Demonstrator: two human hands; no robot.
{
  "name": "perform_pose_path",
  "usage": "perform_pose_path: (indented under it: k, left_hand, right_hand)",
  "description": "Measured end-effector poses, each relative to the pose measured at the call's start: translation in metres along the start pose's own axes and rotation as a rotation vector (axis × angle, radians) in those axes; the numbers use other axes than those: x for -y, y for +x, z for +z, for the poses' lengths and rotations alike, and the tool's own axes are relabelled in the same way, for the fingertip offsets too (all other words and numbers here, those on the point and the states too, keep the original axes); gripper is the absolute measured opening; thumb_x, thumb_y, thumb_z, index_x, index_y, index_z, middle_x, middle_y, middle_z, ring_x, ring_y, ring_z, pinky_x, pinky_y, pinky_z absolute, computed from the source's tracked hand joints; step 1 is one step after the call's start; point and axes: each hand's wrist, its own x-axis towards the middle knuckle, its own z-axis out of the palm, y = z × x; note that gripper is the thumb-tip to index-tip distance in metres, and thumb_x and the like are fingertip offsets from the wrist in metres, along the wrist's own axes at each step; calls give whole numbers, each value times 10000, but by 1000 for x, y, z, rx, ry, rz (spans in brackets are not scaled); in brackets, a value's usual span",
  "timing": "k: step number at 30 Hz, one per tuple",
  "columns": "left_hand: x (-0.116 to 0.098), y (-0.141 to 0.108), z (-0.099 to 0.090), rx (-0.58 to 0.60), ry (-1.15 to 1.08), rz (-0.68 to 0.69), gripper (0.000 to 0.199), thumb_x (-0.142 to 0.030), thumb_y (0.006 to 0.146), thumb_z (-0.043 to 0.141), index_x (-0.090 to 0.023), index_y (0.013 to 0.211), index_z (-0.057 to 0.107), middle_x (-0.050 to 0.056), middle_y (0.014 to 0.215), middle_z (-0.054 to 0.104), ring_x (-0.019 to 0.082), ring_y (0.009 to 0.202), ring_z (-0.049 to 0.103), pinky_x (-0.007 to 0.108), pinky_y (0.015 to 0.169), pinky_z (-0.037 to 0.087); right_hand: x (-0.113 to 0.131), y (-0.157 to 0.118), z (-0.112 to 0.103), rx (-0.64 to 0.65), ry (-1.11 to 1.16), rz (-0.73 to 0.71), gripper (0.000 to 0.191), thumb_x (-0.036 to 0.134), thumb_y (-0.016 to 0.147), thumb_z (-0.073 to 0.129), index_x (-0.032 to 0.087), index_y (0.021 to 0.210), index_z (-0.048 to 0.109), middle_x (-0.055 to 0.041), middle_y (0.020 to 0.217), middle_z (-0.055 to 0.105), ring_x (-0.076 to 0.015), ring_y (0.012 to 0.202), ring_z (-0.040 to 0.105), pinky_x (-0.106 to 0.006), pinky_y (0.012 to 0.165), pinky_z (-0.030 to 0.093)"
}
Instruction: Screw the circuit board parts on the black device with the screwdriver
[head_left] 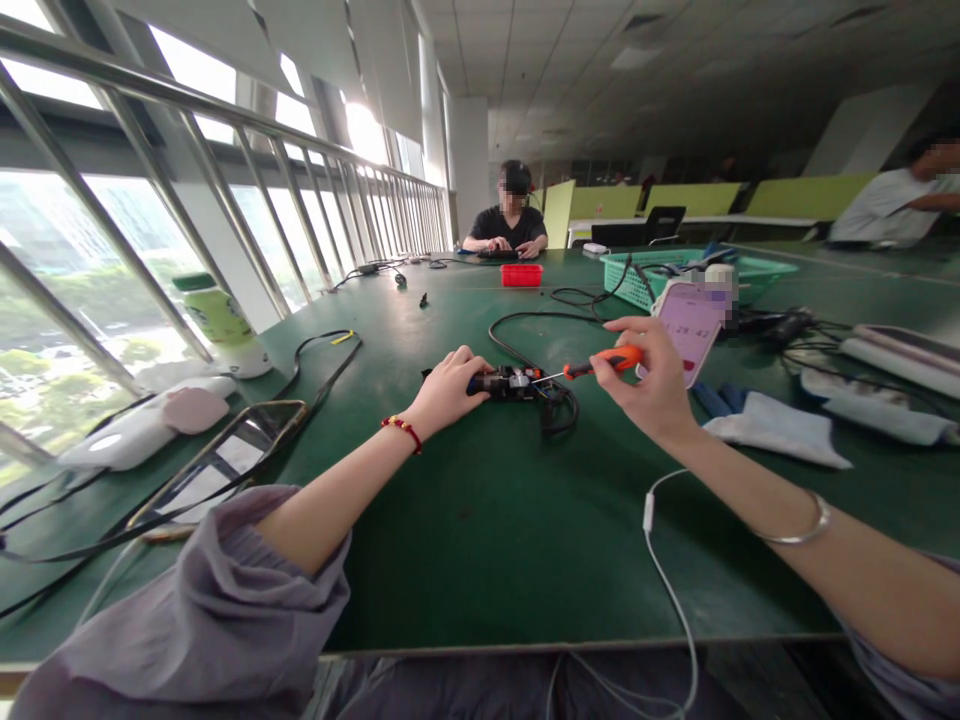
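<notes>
On the green table lies a small black device with bare wires and a black cable running from it. My left hand is closed around its left end and presses it to the tabletop. Between the fingers of my right hand is a screwdriver with an orange and black handle. Its shaft points left, and the tip reaches the right part of the device. Whether the tip sits in a screw is too small to tell. A phone with a pink screen stands just behind my right hand.
At the back right is a green basket of cables, with a small red tray left of it. A bottle, another phone and straps lie left. A white cord crosses the front edge. Another person sits opposite.
</notes>
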Motion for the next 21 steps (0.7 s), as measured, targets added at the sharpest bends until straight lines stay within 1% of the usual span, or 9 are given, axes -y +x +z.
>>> perform_pose_path:
  k: [2,3,7,8,10,12,16,18,21]
  left_hand:
    - [1,-1,3,-21,-36,0,289,-238,782,595,-207,1069,575,57,1041,504,229,1000,517,360,896,465]
    - [2,-1,4,-31,-47,3,294,-233,777,592,-203,1068,575,60,1049,505,231,1005,515,366,907,461]
    - [4,-1,7,-43,-68,23,318,-219,764,579,-194,1081,568,71,1084,507,246,1020,510,396,927,451]
    - [4,-1,8,-41,-73,26,325,-215,759,578,-194,1083,568,72,1086,508,249,1019,511,402,928,450]
    - [7,-1,7,-29,-90,33,354,-216,744,587,-193,1097,569,73,1093,507,253,1021,513,413,935,448]
    - [9,-2,6,-9,-118,49,398,-232,731,602,-191,1125,570,76,1104,504,258,1031,515,417,948,444]
    - [11,-2,2,25,-183,69,411,-242,770,561,-191,1177,579,79,1117,507,248,1057,523,398,975,437]
    - [11,-2,2,18,-190,56,378,-226,800,518,-191,1169,594,78,1109,516,239,1056,530,387,976,438]
    - [10,-2,2,-2,-169,44,354,-203,811,500,-197,1148,607,71,1103,528,231,1044,538,381,964,445]
  right_hand:
    - [0,0,0,26,-48,46,153,285,771,626,229,891,549,23,632,527,-170,646,569,-347,668,472]
    - [0,0,-1,23,-44,52,158,290,773,625,229,898,549,23,635,530,-172,653,573,-347,672,472]
    - [-2,1,0,-29,39,3,306,236,741,628,228,1027,518,-15,855,587,-170,762,596,-338,726,487]
    - [-2,1,-1,-18,22,7,287,241,740,630,227,1008,529,-12,843,588,-167,746,589,-334,716,481]
    - [-3,1,-1,22,-48,36,172,278,756,626,225,906,563,10,719,572,-156,661,560,-324,673,459]
    - [-4,1,-2,29,-82,50,132,297,765,623,223,862,571,18,662,559,-149,620,542,-318,651,446]
    - [-5,1,-2,-41,11,-7,286,227,735,626,221,1005,533,-11,839,605,-161,743,589,-319,714,469]
    - [-4,2,-2,-14,-7,-1,245,236,741,624,221,971,542,5,756,595,-161,708,578,-321,705,459]
    - [-2,1,-4,49,-88,44,132,284,764,616,219,868,567,35,586,532,-148,586,514,-315,645,421]
